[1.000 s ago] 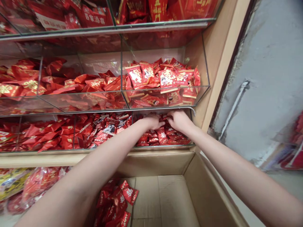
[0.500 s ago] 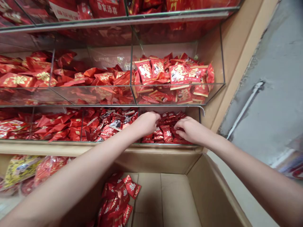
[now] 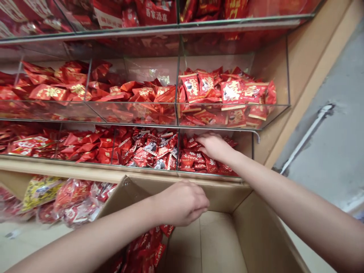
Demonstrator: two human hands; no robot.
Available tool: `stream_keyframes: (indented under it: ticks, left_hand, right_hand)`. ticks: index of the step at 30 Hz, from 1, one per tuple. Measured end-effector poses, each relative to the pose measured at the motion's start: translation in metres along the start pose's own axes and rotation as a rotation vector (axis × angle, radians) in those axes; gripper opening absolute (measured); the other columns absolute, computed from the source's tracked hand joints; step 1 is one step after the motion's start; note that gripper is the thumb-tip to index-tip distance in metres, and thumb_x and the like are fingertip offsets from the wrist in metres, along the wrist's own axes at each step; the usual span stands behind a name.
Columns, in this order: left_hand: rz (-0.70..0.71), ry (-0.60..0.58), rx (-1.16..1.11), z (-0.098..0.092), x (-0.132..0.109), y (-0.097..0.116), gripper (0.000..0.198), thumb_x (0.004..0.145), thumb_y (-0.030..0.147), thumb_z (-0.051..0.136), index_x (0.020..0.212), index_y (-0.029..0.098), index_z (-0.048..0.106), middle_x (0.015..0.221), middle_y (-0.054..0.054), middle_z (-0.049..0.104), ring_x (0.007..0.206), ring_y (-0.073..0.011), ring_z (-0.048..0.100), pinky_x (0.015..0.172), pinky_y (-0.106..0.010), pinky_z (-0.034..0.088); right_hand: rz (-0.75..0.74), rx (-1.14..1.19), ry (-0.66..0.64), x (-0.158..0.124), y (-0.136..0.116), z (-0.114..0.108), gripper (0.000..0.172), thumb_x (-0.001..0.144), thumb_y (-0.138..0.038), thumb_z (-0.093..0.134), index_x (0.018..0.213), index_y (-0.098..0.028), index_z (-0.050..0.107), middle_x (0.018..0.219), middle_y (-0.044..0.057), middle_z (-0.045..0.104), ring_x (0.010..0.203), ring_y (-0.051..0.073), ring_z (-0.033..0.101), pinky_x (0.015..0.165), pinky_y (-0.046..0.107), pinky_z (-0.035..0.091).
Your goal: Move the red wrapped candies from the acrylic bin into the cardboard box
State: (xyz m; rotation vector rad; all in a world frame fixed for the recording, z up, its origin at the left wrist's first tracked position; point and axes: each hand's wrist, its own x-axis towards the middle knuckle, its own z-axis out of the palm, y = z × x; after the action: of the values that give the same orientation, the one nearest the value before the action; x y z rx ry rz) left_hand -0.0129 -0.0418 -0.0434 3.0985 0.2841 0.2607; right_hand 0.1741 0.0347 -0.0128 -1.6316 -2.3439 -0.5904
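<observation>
My left hand (image 3: 183, 203) is over the open cardboard box (image 3: 218, 239), its fingers curled inward; anything inside them is hidden. Beneath its wrist, a heap of small red candy packets (image 3: 142, 252) lettered "HAPPY" and "LUCKY" lies in the box's left part. My right hand (image 3: 213, 146) reaches into the lower right clear bin and touches the red candy packets (image 3: 190, 159) there. Its fingers point left and are somewhat bent, with the thumb apart and nothing seen held.
Clear bins (image 3: 233, 117) of red-wrapped sweets fill the shelves, their front panels overhanging the lower row. Left of the box lie bagged sweets (image 3: 74, 197). A wooden side panel (image 3: 273, 148) and grey wall (image 3: 332, 144) bound the right.
My left hand has left the lower right bin and come down over the box. My right hand has moved deeper among the packets. The view has shifted slightly left.
</observation>
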Motion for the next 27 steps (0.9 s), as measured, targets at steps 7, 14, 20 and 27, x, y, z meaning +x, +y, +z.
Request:
stream_keyframes:
  ticks: [7,14,20,27]
  left_hand:
    - [0.046,-0.138,-0.045,0.027,-0.016,-0.006,0.010,0.076,0.023,0.050,0.072,0.019,0.059,0.072,-0.001,0.065,0.070,-0.0153,0.059,0.065,-0.025,0.042]
    - [0.030,-0.109,-0.202,0.029,-0.016,-0.008,0.015,0.076,0.020,0.050,0.087,0.020,0.061,0.082,-0.003,0.067,0.076,-0.0145,0.060,0.072,-0.024,0.044]
    - [0.003,-0.114,-0.211,0.028,-0.020,-0.008,0.016,0.076,0.020,0.050,0.088,0.020,0.061,0.083,-0.003,0.067,0.076,-0.0151,0.061,0.073,-0.024,0.044]
    - [0.015,-0.150,-0.209,0.033,-0.020,-0.007,0.017,0.076,0.020,0.050,0.089,0.020,0.061,0.083,-0.003,0.067,0.077,-0.0157,0.061,0.072,-0.024,0.044]
  right_hand:
    - [0.126,-0.056,-0.165,-0.017,-0.004,-0.013,0.025,0.078,-0.033,0.044,0.082,-0.017,0.062,0.084,0.009,0.063,0.078,0.019,0.058,0.067,0.027,0.040]
    - [0.215,-0.111,-0.281,-0.040,-0.023,-0.002,0.032,0.066,-0.046,0.054,0.081,-0.019,0.060,0.082,0.009,0.064,0.082,0.024,0.056,0.063,0.030,0.041]
    - [0.302,-0.134,-0.320,-0.033,-0.027,0.006,0.028,0.067,-0.032,0.052,0.090,-0.017,0.057,0.084,0.012,0.064,0.083,0.025,0.057,0.059,0.029,0.042]
    - [0.381,-0.048,-0.347,-0.025,-0.019,0.012,0.032,0.066,-0.036,0.051,0.091,-0.015,0.055,0.088,0.012,0.063,0.081,0.024,0.059,0.057,0.029,0.042]
